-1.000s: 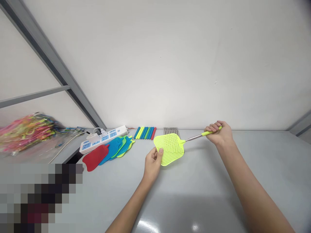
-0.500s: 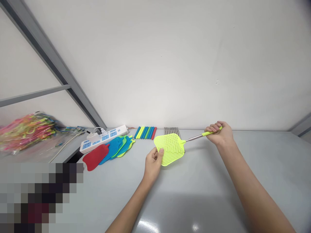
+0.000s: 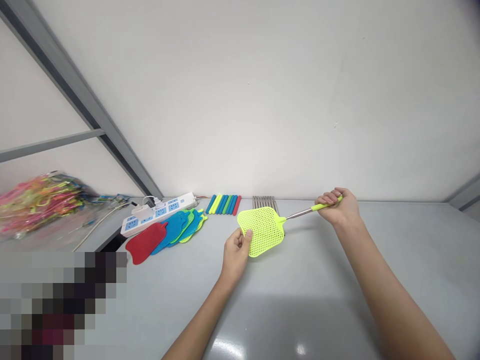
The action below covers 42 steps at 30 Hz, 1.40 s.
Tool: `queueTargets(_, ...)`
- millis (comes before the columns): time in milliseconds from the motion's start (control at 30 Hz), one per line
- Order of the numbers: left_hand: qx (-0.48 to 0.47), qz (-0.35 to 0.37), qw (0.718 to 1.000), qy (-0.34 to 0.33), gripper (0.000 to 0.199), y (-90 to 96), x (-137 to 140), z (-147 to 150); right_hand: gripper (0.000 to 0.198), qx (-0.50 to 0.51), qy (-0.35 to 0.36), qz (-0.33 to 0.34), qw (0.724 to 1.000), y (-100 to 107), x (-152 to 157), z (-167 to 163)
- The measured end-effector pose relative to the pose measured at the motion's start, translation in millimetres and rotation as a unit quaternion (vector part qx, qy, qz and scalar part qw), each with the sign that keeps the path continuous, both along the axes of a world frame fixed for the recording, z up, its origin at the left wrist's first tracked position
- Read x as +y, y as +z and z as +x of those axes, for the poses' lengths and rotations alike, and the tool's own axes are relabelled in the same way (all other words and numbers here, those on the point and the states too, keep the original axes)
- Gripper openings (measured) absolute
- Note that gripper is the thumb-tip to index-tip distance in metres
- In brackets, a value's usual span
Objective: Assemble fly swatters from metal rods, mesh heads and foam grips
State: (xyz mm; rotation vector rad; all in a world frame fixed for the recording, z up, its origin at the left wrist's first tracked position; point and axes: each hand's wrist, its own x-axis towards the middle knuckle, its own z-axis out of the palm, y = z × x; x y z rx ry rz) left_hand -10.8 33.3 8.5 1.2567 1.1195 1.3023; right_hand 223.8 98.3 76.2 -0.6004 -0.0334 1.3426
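Observation:
A yellow-green fly swatter [image 3: 262, 231] is held above the table between my two hands, its perforated head to the left and its metal rod running right into a matching grip. My left hand [image 3: 236, 252] pinches the lower left edge of the head, thumb on top. My right hand [image 3: 339, 207] is wrapped round the grip at the other end. Behind the swatter head, partly covered by it, several metal rods [image 3: 264, 202] lie side by side. Left of them is a row of coloured grips [image 3: 224, 205] in blue, yellow, green and red.
Loose swatter heads, a red one [image 3: 146, 243] in front, lie fanned out beside a white power strip [image 3: 159, 215] with plugs in it. A plastic bag of colourful items [image 3: 41, 205] sits far left. A wall [image 3: 262, 100] rises behind the grey table [image 3: 285, 310].
Both hands keep the same hold on the fly swatter, which has barely moved. The view has shifted very slightly, so the things on the left appear a little further left.

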Motion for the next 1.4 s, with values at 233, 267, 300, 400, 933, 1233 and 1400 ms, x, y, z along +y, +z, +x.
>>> queueTargets(233, 0.014, -0.003, 1.000, -0.005, 0.031, -3.0, 0.8, -1.9, 0.022, 0.014, -0.003, -0.009, 1.000, 0.8, -0.2, -0.6)
queueTargets(267, 0.014, -0.002, 1.000, -0.005, 0.032, -2.5, 0.7, -1.9, 0.022, 0.014, -0.002, -0.009, 1.000, 0.6, 0.0, -0.6)
queueTargets(300, 0.011, 0.000, 1.000, -0.007, 0.032, -1.8, 0.6, -1.8, 0.022, 0.015, -0.002, -0.009, 1.000, 0.3, 0.1, -0.6)
queueTargets(400, 0.002, 0.002, 1.000, -0.011, 0.034, 0.3, 0.4, -1.7, 0.022, 0.018, -0.002, -0.009, 1.000, -0.9, 0.7, -0.8)
queueTargets(933, 0.037, -0.002, 0.999, 0.005, 0.030, -5.0, 3.0, -3.7, 0.022, 0.033, -0.002, -0.019, 0.999, -2.3, 1.4, -0.6)
queueTargets(1233, 0.026, -0.013, 1.000, 0.002, 0.032, -2.1, 2.2, -3.0, 0.022, 0.035, 0.003, -0.015, 0.999, -4.8, 2.9, -0.1)
queueTargets(1400, 0.027, -0.016, 1.000, 0.006, 0.032, -3.4, 2.9, -3.6, 0.024, 0.039, 0.002, -0.021, 0.999, -4.5, 4.1, -0.2)
